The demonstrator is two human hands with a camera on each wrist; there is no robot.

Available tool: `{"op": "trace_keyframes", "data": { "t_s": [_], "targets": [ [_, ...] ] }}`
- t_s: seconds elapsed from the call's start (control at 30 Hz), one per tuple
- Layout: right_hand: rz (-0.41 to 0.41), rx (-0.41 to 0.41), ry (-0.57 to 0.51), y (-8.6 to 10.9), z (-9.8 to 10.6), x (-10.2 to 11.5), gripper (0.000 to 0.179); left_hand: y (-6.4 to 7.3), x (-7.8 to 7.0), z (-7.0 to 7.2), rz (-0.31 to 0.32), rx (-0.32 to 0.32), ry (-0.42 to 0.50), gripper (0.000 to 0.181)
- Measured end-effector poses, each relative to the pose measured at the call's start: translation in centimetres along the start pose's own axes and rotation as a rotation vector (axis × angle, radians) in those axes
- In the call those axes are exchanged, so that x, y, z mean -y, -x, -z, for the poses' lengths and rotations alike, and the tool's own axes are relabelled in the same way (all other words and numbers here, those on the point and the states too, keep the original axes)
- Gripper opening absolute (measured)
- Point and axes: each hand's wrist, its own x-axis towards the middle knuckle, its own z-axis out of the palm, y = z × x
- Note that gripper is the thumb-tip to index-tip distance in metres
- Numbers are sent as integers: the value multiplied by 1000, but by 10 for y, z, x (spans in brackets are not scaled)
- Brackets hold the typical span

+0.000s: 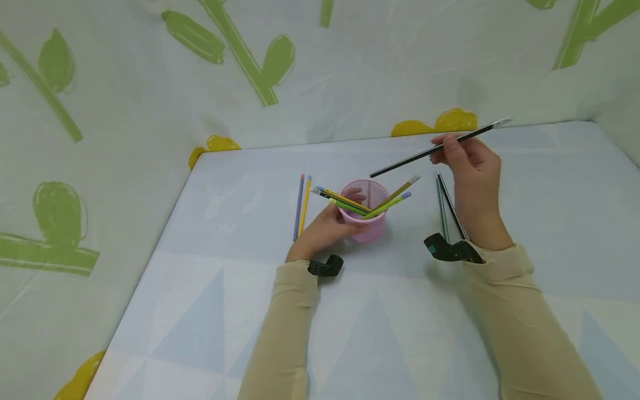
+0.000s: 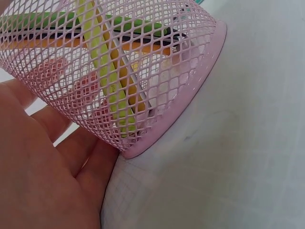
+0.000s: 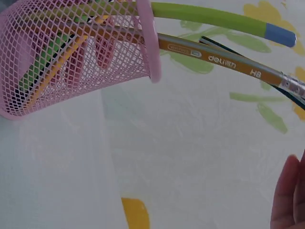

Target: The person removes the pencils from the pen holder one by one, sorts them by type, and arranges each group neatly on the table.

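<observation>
A pink mesh pencil cup [image 1: 369,233] stands on the table, with my left hand [image 1: 322,230] gripping it from the left, thumb on the near side and fingers around the far side. Several pencils lean in the cup, among them a lime green pencil [image 3: 214,16] and a brown pencil [image 3: 214,58] with a metal eraser end. My right hand [image 1: 475,178] pinches a dark pencil [image 1: 415,158] between thumb and fingers, up and right of the cup. It slants, its lower end close over the cup's far rim and its eraser end pointing up right.
Left of the cup, a purple pencil [image 1: 298,208] and a yellow pencil [image 1: 305,203] lie side by side. A teal pencil [image 1: 442,208] and a black pencil [image 1: 451,205] lie under the right wrist. The pale table [image 1: 240,311] meets a leaf-patterned wall covering [image 1: 350,72] at its back edge.
</observation>
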Motion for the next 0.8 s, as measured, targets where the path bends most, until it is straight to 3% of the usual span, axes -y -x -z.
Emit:
{"op": "trace_keyframes", "data": {
  "t_s": [0.1,0.17,0.37,0.6,0.8],
  "targets": [
    [17,-110,-200,-4,7,0,23,-1,0,0,-9,14,9,69],
    [24,-169,-267,-6,11,1,24,-2,0,0,-15,23,10,72],
    [49,-228,-261,-12,27,0,26,-5,2,-1,-43,31,50,75],
    [-97,-146,17,-12,49,-19,33,-13,26,-3,-27,-15,29,73],
    [-243,-37,312,-6,63,-34,35,-6,9,-5,-42,11,78,76]
  ]
}}
